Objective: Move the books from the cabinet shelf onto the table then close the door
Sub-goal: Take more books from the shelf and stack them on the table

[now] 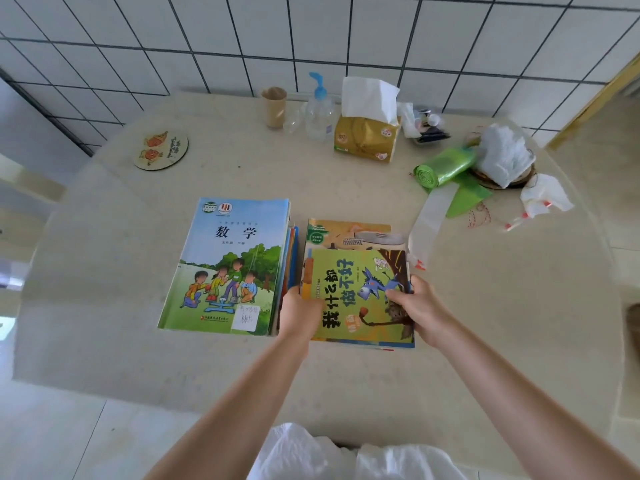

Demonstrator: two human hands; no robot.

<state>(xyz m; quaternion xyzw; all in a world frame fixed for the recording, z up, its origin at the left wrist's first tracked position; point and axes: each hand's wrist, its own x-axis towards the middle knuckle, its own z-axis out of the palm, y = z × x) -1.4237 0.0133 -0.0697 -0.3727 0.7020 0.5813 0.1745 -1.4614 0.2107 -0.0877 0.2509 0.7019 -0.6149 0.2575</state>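
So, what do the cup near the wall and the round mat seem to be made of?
The cup looks like brown paper or card: matte, no shine. The round mat looks like thin wood or cork, with a pale matte face, printed orange figures and a dark edge; I cannot tell which.

Green donkey-picture book (360, 296); blue-green maths book (228, 265); beige table (138, 341); green bag roll (445, 168)

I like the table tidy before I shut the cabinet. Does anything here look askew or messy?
The green donkey book, held by both hands, lies turned sideways, unlike the upright maths textbook beside it. At the far right, the green bag roll has unrolled across the table, beside crumpled tissue.
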